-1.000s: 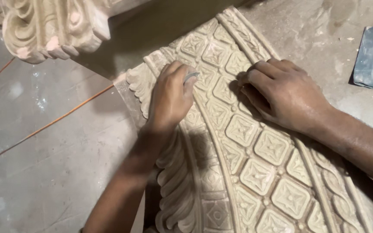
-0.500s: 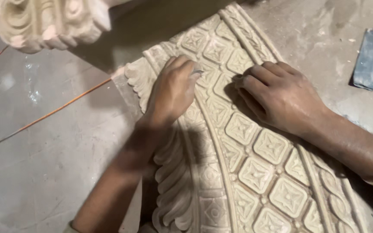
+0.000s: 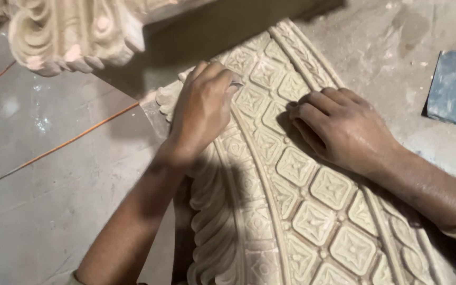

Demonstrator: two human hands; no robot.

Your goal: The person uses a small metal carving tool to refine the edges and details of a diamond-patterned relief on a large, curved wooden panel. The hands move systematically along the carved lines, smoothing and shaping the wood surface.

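Two hands are kept on the curved carved panel (image 3: 312, 211), which lies flat on the dusty worktop (image 3: 386, 47). The left hand (image 3: 201, 113) is curled shut around a small abrasive scrap (image 3: 235, 84), barely visible, while the right hand (image 3: 344, 129) is spread flat, holding nothing. Light, short strokes following each square motif are probably best, so crisp edges aren't rounded off.

We can't make out what the left hand (image 3: 202, 113) pinches, just a small grey sliver at its fingertips. The carved arch panel (image 3: 312, 221) runs off the bottom edge, the scrolled carving (image 3: 75, 34) gets cropped at the top, and the right hand (image 3: 344, 129) hides the squares underneath
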